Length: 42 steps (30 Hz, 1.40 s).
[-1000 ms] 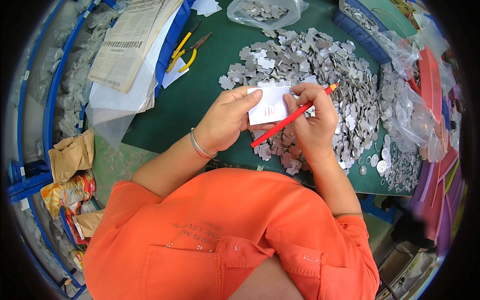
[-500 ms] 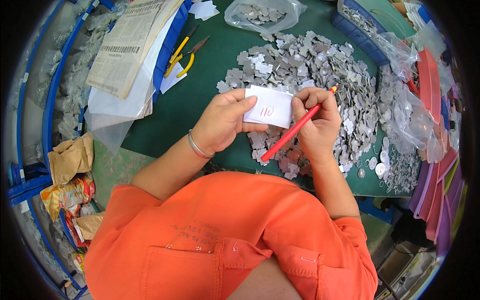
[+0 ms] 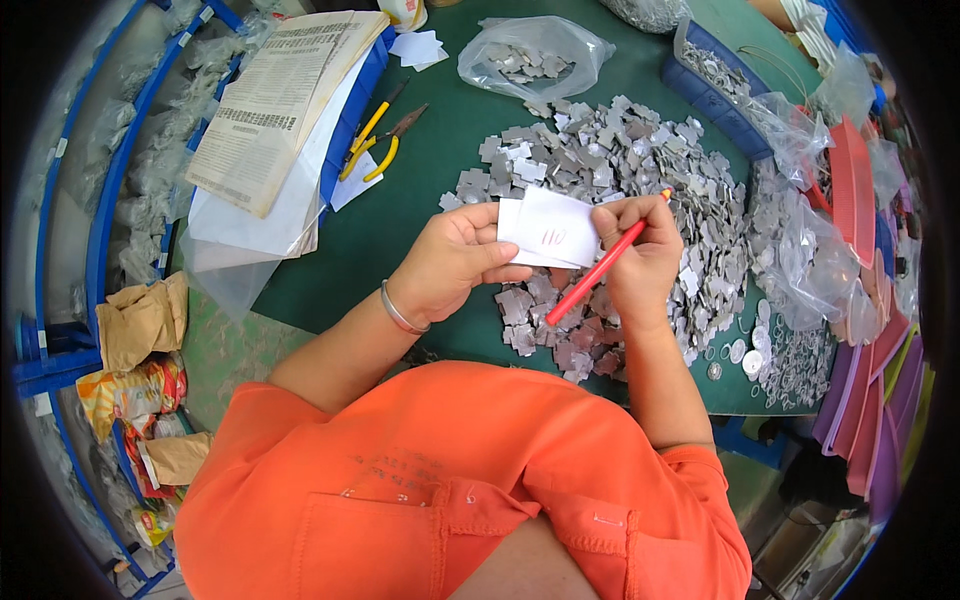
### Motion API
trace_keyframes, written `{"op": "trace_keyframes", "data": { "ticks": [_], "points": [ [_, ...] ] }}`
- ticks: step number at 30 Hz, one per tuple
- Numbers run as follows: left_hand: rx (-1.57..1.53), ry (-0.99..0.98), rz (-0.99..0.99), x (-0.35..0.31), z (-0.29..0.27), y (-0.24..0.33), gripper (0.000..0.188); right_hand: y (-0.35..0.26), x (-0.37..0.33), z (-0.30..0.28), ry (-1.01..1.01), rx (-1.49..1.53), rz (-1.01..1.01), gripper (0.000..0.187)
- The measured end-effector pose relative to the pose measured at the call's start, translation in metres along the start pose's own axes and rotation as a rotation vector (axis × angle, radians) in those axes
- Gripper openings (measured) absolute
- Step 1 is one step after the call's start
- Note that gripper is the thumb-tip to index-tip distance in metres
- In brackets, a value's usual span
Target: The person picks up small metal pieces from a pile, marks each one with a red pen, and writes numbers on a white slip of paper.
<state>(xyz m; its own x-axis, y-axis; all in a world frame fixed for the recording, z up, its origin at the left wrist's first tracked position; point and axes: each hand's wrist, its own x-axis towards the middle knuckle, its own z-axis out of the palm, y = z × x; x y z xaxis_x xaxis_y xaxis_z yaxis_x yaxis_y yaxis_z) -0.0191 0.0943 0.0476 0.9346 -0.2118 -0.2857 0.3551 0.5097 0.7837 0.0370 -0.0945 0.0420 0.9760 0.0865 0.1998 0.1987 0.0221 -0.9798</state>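
My left hand (image 3: 463, 250) pinches the left edge of a few small white paper cards (image 3: 548, 222), the front one marked in red ink. At the right edge of that front card, my right hand (image 3: 643, 255) grips it between thumb and finger. The same hand holds a red pen (image 3: 590, 280), slanted with its lower end toward me. Both hands are above a large heap of small flat grey metal pieces (image 3: 620, 145) on the green table (image 3: 350, 265).
Yellow-handled pliers (image 3: 385, 150) lie beside a blue bin (image 3: 350, 105) topped with newspaper (image 3: 270, 110). Beyond the heap sits a plastic bag of metal pieces (image 3: 535, 60). A blue tray (image 3: 710, 75) stands at the far right, with metal rings (image 3: 795, 365) nearer me.
The front card has slid right and turned slightly against the one behind, showing more of it. Both hands have moved slightly, and the red pen has shifted right with my right hand.
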Motion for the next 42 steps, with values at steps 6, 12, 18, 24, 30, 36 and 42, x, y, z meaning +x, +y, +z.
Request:
{"op": "trace_keyframes", "data": {
  "ticks": [6,12,18,24,30,36,42],
  "points": [
    [0.012,0.275,0.234,0.007,-0.033,-0.001,0.036,0.003,0.011,-0.017,0.103,0.057,0.013,0.023],
    [-0.152,0.574,0.309,-0.006,-0.073,-0.005,0.040,-0.004,0.015,-0.035,0.168,0.029,-0.087,0.025],
    [0.141,0.170,0.238,-0.004,-0.004,-0.009,0.043,-0.009,0.016,-0.031,0.069,-0.008,-0.194,0.023],
    [0.384,-0.072,0.114,0.051,0.067,0.010,0.015,-0.047,0.026,-0.051,-0.020,-0.525,-0.634,0.019],
    [0.462,-0.170,0.087,0.068,0.098,0.006,0.013,-0.058,0.029,-0.081,-0.069,-0.830,-0.894,0.018],
    [0.544,-0.061,-0.005,0.057,0.105,0.023,0.017,-0.045,0.020,-0.077,-0.092,-0.590,-0.854,0.025],
    [0.437,0.129,0.294,0.026,0.042,0.049,0.016,-0.050,0.025,-0.048,-0.005,-0.084,-0.389,0.024]
  ]
}}
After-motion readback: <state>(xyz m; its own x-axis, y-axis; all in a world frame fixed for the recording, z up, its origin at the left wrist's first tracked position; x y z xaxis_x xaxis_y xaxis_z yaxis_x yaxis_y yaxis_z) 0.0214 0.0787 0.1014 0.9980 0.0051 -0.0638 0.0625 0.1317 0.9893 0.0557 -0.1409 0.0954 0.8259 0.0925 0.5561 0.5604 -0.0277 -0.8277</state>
